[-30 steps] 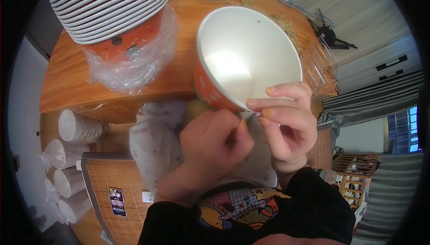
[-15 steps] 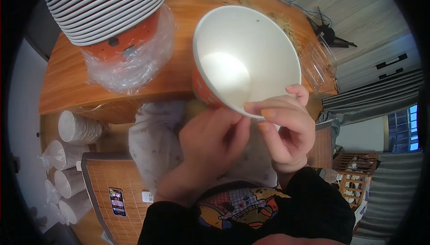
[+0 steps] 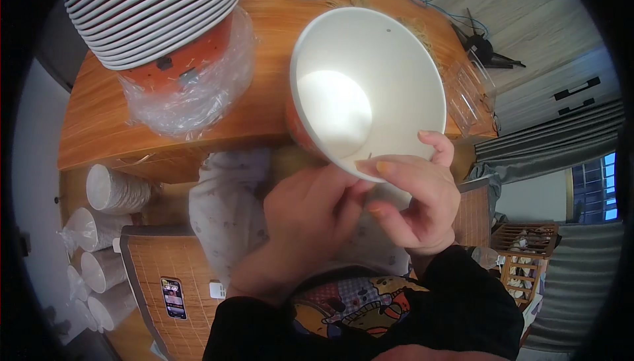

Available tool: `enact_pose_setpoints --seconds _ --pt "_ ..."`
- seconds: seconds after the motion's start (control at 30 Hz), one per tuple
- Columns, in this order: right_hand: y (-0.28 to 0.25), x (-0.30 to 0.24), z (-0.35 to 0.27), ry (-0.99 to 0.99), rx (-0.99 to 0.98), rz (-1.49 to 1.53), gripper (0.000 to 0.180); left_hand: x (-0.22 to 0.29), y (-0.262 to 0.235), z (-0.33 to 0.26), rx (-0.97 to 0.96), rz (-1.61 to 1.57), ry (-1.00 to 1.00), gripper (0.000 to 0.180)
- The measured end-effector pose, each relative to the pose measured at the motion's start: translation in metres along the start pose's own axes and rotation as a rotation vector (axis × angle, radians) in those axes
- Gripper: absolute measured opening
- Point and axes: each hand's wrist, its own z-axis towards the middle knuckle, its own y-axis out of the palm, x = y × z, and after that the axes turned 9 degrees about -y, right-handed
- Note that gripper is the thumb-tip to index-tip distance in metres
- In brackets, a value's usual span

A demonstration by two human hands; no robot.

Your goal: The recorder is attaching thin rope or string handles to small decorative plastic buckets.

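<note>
We've got the paper bowl (image 3: 367, 90) tipped up w/ its white inside facing us, above our lap at the wooden table (image 3: 165, 130) edge. Our right hand (image 3: 413, 199) pinches its near rim at 6 o'clock, thumb inside; our left hand (image 3: 310, 219) is curled tight at the rim, at about 7, fingertips meeting the right's. It's prob. light, thin-walled & easily dented, so we'd grip the rolled rim, not the wall.

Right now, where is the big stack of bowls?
In the head view, the stack of bowls stands at the upper left on the wooden table, wrapped in clear plastic, left of the white bowl both hands hold.
</note>
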Motion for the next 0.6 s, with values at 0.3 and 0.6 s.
enact_pose_setpoints --seconds 0.3,0.6 --pt "0.005 0.007 -0.014 -0.016 0.192 -0.008 0.037 0.004 0.003 0.002 0.12 0.044 0.015 0.025" --pt "0.033 0.017 -0.044 -0.284 0.631 -0.002 0.041 -0.006 0.006 0.015 -0.022 -0.285 0.043 0.021"
